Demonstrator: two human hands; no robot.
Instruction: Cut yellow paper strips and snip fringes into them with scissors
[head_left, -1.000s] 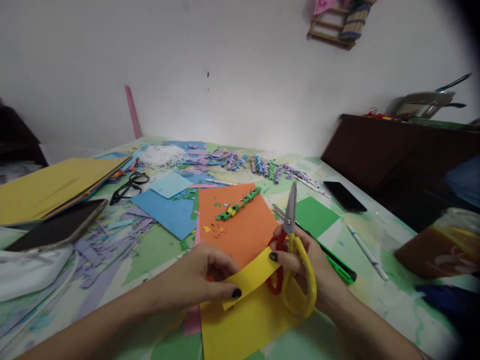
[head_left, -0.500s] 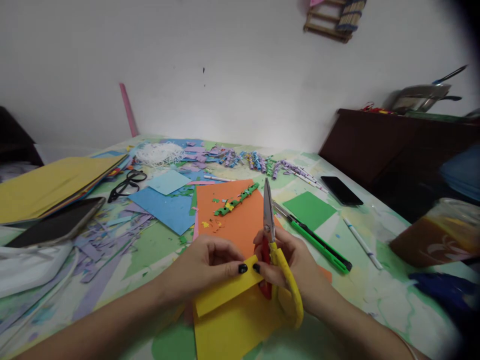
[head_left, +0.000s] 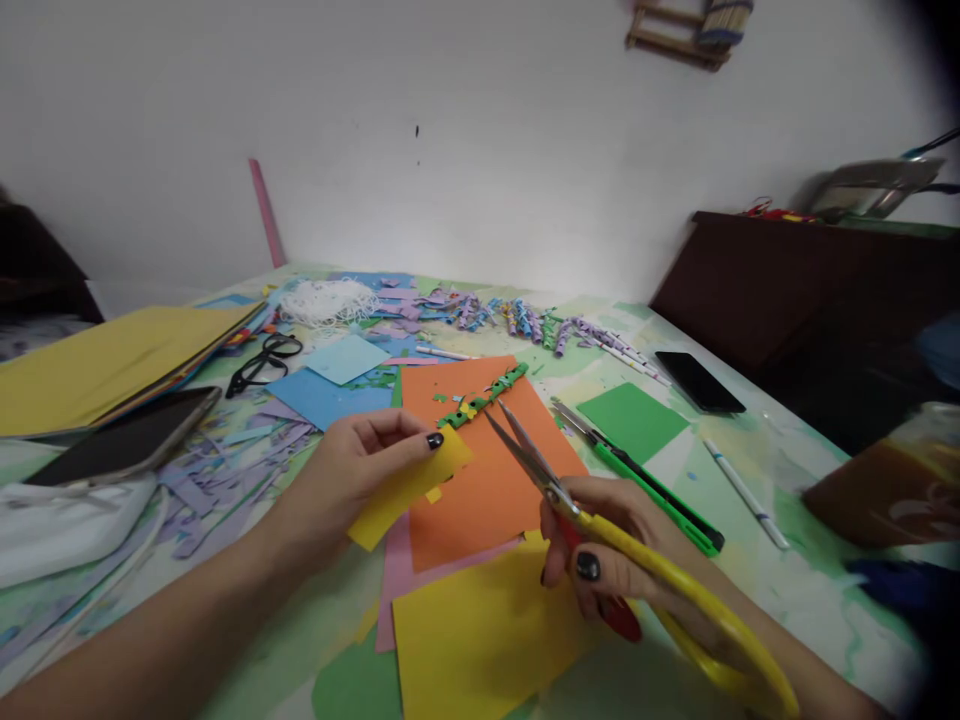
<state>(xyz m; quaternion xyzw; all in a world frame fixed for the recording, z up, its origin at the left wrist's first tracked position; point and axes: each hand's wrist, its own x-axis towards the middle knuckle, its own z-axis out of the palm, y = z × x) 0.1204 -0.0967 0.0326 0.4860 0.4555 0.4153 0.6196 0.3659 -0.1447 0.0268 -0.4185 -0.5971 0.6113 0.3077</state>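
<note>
In the hands (head_left: pixel 341 465) (head_left: pixel 637 508) are a paper strip (head_left: pixel 405 495) and pointed scissors (head_left: pixel 562 500).

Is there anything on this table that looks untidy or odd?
Purple paper scraps lie scattered on the left, looking untidy. The green cutter beside the right hand lies with its blade seemingly out, odd for an unused tool.
</note>
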